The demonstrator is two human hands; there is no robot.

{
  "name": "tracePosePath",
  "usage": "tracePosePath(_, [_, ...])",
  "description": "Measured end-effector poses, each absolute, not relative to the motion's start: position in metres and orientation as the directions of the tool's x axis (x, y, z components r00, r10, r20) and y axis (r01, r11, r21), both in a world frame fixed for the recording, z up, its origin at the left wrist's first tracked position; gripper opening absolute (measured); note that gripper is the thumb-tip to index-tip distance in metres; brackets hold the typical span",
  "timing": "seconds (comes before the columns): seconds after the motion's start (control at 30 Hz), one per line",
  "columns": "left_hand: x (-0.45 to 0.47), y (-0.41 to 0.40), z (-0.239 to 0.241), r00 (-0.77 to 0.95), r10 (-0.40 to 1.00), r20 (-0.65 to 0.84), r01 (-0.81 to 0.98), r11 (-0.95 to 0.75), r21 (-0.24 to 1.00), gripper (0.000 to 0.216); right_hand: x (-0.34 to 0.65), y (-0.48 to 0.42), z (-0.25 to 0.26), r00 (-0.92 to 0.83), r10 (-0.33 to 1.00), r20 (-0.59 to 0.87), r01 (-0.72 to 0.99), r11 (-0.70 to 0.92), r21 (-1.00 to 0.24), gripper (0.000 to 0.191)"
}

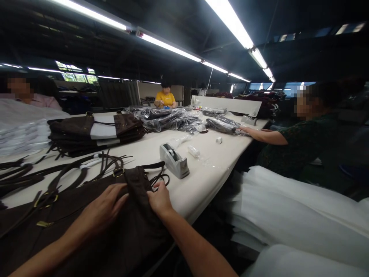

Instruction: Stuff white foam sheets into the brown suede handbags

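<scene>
A dark brown bag [86,238] with brass fittings lies on the white table [207,169] right in front of me. My left hand [105,207] rests flat on its top, fingers stretched toward the upper edge. My right hand [160,198] pinches a fold of the same bag at its right corner, close to the thin dark straps [157,177]. Loose brown straps [72,169] spread out to the left of the bag.
A grey tape dispenser [174,159] stands just past my right hand. A stack of brown bags [95,129] sits further back, plastic-wrapped bags [170,119] beyond. A person's arm [259,135] reaches onto the table from the right. White foam sheets [288,215] pile at lower right.
</scene>
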State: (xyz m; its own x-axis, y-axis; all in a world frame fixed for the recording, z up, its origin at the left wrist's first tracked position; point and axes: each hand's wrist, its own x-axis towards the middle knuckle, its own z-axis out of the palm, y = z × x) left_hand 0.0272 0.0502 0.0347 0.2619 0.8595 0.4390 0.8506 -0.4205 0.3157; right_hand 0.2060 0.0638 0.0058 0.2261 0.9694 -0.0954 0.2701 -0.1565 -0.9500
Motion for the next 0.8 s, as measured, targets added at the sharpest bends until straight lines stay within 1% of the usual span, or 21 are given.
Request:
tracePosePath(0.07, [0.058,0.073,0.025,0.237,0.886,0.398,0.83,-0.398,0.391,0.064,0.205,0.064,0.007,0.163,0.986,-0.041,0.389,-0.103,-0.916,0.04])
tracePosePath(0.13, [0.087,0.082,0.016,0.184,0.895,0.405,0.803,-0.375,0.463,0.071,0.207,0.064,0.009,0.143,0.989,-0.036,0.412,-0.092,-0.906,0.041])
tracePosePath(0.17, [0.098,0.081,0.012,0.154,0.887,0.435,0.786,-0.377,0.491,0.073,0.208,0.063,0.009,0.159,0.986,-0.05,0.393,-0.11,-0.913,0.037])
tracePosePath(0.27, [0.107,0.073,0.007,0.016,0.837,0.546,0.739,-0.378,0.558,0.072,0.213,0.061,0.009,0.258,0.964,-0.063,0.307,-0.144,-0.941,0.016])
tracePosePath(0.3, [0.103,0.07,0.007,-0.043,0.834,0.551,0.722,-0.355,0.594,0.071,0.215,0.06,0.008,0.266,0.962,-0.055,0.287,-0.134,-0.949,0.016])
tracePosePath(0.37, [0.091,0.067,0.008,-0.128,0.876,0.466,0.668,-0.271,0.693,0.069,0.216,0.059,0.005,0.203,0.978,-0.047,0.249,-0.098,-0.964,0.028])
tracePosePath(0.4, [0.085,0.067,0.009,-0.136,0.906,0.401,0.633,-0.232,0.738,0.069,0.216,0.058,0.003,0.154,0.987,-0.048,0.226,-0.082,-0.971,0.033])
tracePosePath(0.47, [0.077,0.068,0.01,-0.1,0.947,0.304,0.577,-0.194,0.793,0.068,0.214,0.058,0.0,0.1,0.994,-0.052,0.172,-0.069,-0.983,0.037])
tracePosePath(0.57, [0.076,0.069,0.009,-0.021,0.955,0.295,0.562,-0.233,0.794,0.069,0.211,0.058,-0.001,0.111,0.993,-0.036,0.044,-0.042,-0.998,0.036])
tracePosePath(0.63, [0.078,0.067,0.009,0.001,0.95,0.311,0.571,-0.255,0.78,0.072,0.21,0.057,0.002,0.079,0.996,-0.041,-0.102,-0.033,-0.994,0.035])
tracePosePath(0.67, [0.079,0.067,0.009,0.005,0.949,0.315,0.575,-0.26,0.775,0.074,0.209,0.057,0.005,0.029,0.998,-0.06,-0.194,-0.053,-0.979,0.036])
tracePosePath(0.73, [0.079,0.066,0.008,0.009,0.951,0.309,0.581,-0.257,0.773,0.076,0.21,0.058,0.01,-0.125,0.987,-0.104,-0.364,-0.143,-0.92,0.038])
tracePosePath(0.8, [0.078,0.068,0.004,0.02,0.955,0.294,0.599,-0.247,0.762,0.077,0.213,0.062,0.013,-0.3,0.943,-0.146,-0.441,-0.273,-0.855,0.04])
